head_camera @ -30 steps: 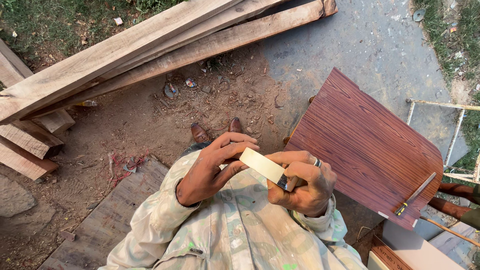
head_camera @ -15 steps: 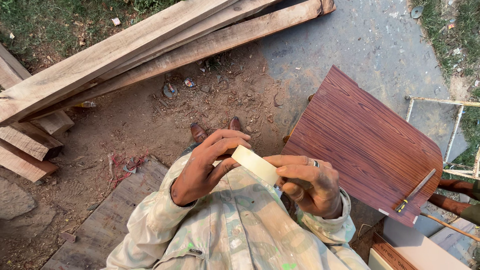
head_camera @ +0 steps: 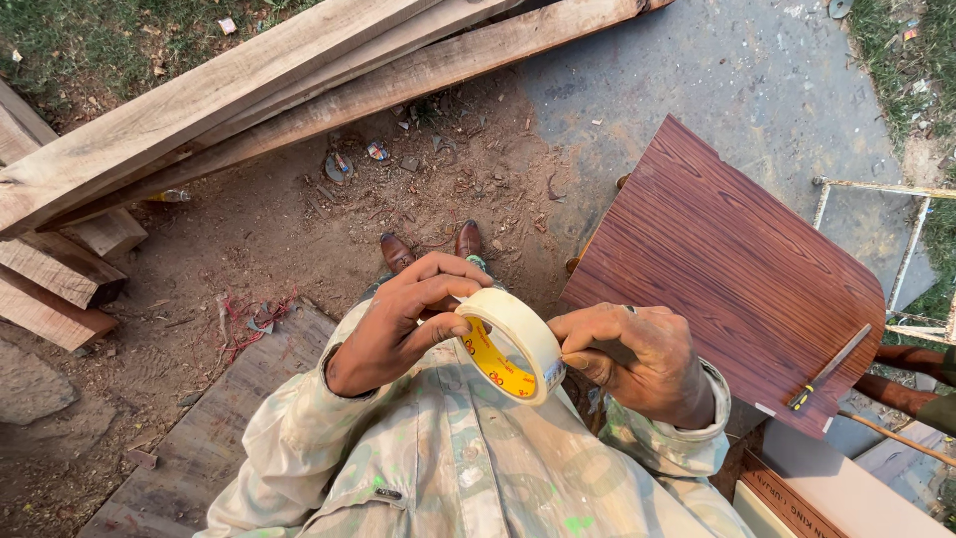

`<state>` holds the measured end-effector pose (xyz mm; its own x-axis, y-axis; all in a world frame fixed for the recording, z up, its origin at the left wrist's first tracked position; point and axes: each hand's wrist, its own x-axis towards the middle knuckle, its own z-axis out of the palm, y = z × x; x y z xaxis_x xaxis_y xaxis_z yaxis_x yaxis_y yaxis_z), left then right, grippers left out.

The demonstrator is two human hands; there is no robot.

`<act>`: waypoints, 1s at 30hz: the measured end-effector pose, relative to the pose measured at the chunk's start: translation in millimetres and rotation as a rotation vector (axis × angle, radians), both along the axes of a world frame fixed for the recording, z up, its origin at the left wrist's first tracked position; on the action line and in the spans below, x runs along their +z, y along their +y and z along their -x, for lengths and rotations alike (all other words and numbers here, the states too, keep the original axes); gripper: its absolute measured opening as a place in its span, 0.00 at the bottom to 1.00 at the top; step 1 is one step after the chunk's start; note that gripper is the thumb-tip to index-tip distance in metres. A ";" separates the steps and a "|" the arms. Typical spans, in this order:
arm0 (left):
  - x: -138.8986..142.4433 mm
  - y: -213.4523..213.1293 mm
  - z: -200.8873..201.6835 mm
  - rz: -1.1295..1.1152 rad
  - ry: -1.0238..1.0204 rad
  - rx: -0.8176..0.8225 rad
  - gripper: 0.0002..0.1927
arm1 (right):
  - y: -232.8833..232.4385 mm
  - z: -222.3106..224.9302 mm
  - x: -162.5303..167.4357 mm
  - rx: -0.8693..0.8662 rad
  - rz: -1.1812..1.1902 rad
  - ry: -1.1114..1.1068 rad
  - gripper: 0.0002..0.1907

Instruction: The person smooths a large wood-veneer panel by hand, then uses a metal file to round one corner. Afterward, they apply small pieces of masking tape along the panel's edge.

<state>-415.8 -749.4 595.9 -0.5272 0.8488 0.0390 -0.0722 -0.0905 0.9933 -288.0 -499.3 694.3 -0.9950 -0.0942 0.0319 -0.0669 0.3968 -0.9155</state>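
1. Tape roll (head_camera: 511, 345): cream masking tape, yellow inner core, held at chest height between both hands, tilted so the open core faces the camera.
2. Left hand (head_camera: 398, 324): fingers curled over the roll's top-left edge, thumb pressed to the rim, so it pinches the roll.
3. Right hand (head_camera: 637, 359): fingers pressed together on the roll's right edge, thumb tip on the outer tape surface. Ring on one finger.
4. Sleeves and shirt (head_camera: 448, 468): pale, paint-speckled, fill the bottom of the view.
5. Brown shoes (head_camera: 430, 249) on bare dirt, straight below the hands.
6. Red-brown wood-grain panel (head_camera: 727, 269) just right of the right hand, lying tilted; a long slim tool with a yellow-black handle (head_camera: 829, 369) rests on its lower right corner.
7. Rough planks (head_camera: 299, 90) stacked across the upper left, well apart from the hands.
8. Grey weathered board (head_camera: 219, 418) on the ground, lower left.
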 end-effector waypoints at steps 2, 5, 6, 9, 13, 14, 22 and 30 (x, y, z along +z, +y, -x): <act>-1.3 -0.8 0.4 0.012 -0.011 0.003 0.14 | -0.4 1.6 0.4 0.005 -0.074 0.008 0.09; -1.3 -2.0 2.0 0.038 -0.050 0.017 0.13 | 1.1 5.9 1.0 0.038 -0.201 0.030 0.10; -0.9 -2.0 2.6 0.045 -0.054 0.025 0.13 | 1.7 7.2 1.5 0.054 -0.241 0.032 0.11; 0.1 -2.5 3.6 0.070 -0.081 0.031 0.12 | 1.3 10.4 0.9 0.074 -0.302 0.029 0.12; -2.2 -2.7 3.5 0.073 -0.109 0.044 0.11 | -1.4 11.3 -4.2 0.058 -0.333 0.035 0.12; -3.7 -2.7 3.8 0.072 -0.121 0.045 0.11 | -2.2 11.0 -6.0 0.045 -0.327 0.023 0.12; -19.8 6.6 -1.0 0.040 -0.344 0.014 0.14 | -6.8 8.2 -16.4 -0.054 -0.286 0.024 0.12; -22.7 7.4 -5.1 -0.093 -0.276 0.042 0.14 | -11.0 10.6 -19.7 -0.067 -0.352 0.167 0.11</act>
<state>-410.7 -742.0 573.1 -0.5634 0.8255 -0.0340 -0.3324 -0.1888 0.9241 -298.6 -510.2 674.6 -0.9832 -0.0633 0.1714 -0.1669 0.6928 -0.7016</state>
